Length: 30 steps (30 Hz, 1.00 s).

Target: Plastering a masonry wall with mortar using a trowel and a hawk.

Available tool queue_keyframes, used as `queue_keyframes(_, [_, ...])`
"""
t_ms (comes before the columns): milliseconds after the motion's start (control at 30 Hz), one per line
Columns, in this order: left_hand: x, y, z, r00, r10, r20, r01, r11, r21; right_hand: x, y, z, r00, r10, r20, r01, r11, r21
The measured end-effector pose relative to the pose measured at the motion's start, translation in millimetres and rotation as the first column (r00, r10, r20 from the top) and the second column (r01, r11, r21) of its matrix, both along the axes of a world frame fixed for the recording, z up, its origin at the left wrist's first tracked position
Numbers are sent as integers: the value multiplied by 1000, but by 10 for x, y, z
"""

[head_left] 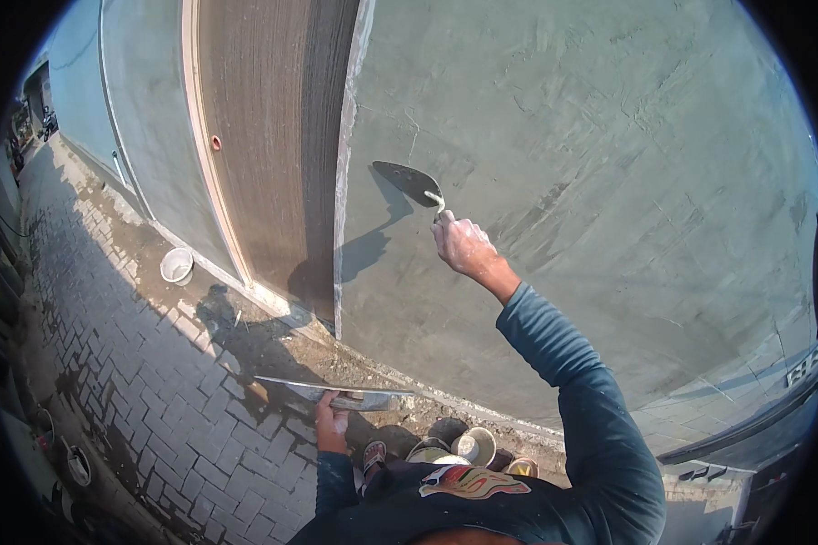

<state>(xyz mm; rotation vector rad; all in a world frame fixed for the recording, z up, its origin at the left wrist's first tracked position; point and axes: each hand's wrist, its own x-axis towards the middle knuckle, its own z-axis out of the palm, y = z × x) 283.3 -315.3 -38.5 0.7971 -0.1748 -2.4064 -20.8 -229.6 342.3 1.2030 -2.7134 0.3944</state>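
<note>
Steel trowel (409,182) x1, R hand (462,243) | float (336,392) x1, L hand (329,422) | bucket (176,265) x1

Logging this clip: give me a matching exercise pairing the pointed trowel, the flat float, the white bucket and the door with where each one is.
Things:
1. pointed trowel
2. flat float
3. white bucket
4. wooden door

Places:
A. on the ground by the foot of the wall
B. in the right hand, against the grey plaster wall
C. set in the wall, left of the fresh plaster
D. in the left hand, held low and level

Pairs: 1-B, 2-D, 3-A, 4-C
</note>
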Motion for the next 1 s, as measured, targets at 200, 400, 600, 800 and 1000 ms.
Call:
queue_keyframes(200, [40,35,97,997,-35,63,38,998,-43,-105,912,1604,962,-86,-258,-45,887,-461])
queue_keyframes(400, [-115,113,244,975,-220,-41,210,961,-177,49,2045,2083,989,-31,143,134,581,-803])
queue_keyframes(600, [-269,273,451,943,-332,9,326,921,-215,-4,1982,1282,963,103,248,33,871,-490])
queue_keyframes(800, [-179,620,378,929,-369,19,362,901,-237,285,2725,-332,885,37,465,108,954,-281])
queue_keyframes(1000, [294,1446,395,928,-372,8,359,890,-283,1353,4804,-2634,679,-266,684,420,905,-65])
